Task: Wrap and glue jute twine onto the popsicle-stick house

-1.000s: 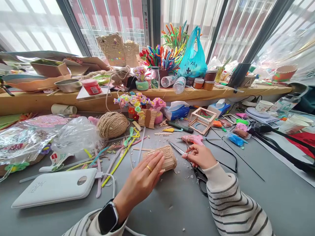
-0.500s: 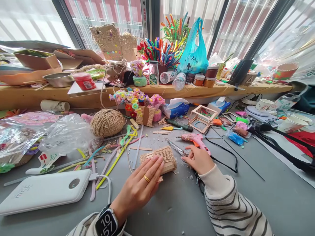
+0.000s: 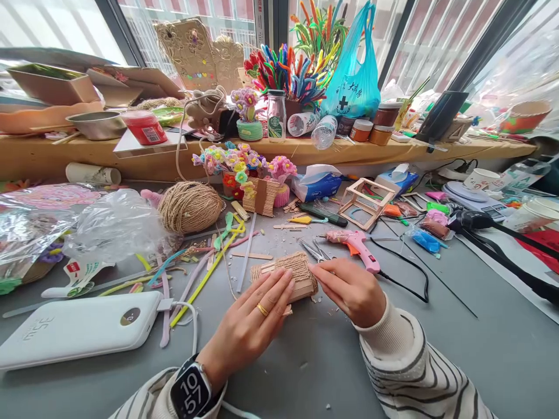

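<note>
My left hand [image 3: 255, 311], a ring on one finger, lies with outstretched fingers on a small block of wooden sticks wrapped in twine [image 3: 299, 270], covering its near left part. At the block's right edge, my right hand [image 3: 349, 285] has thumb and forefinger pinched together; whatever is between the fingertips is too small to make out. Metal scissors [image 3: 315, 251] lie just behind the right fingers, their handles partly hidden. Beyond them rests a pink glue gun [image 3: 356, 247]. A large ball of twine [image 3: 190, 206] sits left of the block, and a thin strand runs down near the block.
A white power bank [image 3: 82, 331] with a cable lies at the left. Coloured pipe cleaners and a clear glue stick [image 3: 247, 253] are strewn left of the block. A wooden stick frame [image 3: 367, 201] stands behind the glue gun, whose black cord [image 3: 414, 291] loops at the right.
My right hand has left the scissors and moved left to the block's right edge, fingertips now pinched. My left hand stays on the block. The view has tipped slightly downward.
</note>
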The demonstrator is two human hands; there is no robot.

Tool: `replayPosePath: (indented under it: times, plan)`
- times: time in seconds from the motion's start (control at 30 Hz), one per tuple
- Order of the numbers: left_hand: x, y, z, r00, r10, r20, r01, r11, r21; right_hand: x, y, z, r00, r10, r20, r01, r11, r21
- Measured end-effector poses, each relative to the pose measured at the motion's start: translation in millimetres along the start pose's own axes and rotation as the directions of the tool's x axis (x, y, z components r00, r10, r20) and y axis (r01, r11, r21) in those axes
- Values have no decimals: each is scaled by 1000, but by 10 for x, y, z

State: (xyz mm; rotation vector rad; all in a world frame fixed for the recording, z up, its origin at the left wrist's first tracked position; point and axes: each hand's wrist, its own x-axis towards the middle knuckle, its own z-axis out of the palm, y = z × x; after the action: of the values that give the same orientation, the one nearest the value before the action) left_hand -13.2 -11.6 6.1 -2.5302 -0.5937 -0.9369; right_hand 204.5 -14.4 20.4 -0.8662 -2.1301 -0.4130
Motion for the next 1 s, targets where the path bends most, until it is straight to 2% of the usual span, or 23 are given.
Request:
replayPosePath:
  times: [0.27, 0.53, 0.77, 1.0]
  plan:
    - [-3, 4, 13, 999, -33, 3, 33, 999, -18, 38, -29, 16, 997, -80, 4, 79, 988, -135]
    - [6, 3, 18, 999, -40, -2, 40, 998, -39, 30, -61, 91, 1000, -7, -24, 3, 984, -179]
    - [3, 0, 19, 999, -53, -10, 53, 998, -32, 13, -44, 126, 994, 86, -65, -93, 989, -113]
    - [5, -13, 39, 999, -44, -21, 43, 999, -32, 41, -56, 155, 957, 270, -109, -258, 960, 108]
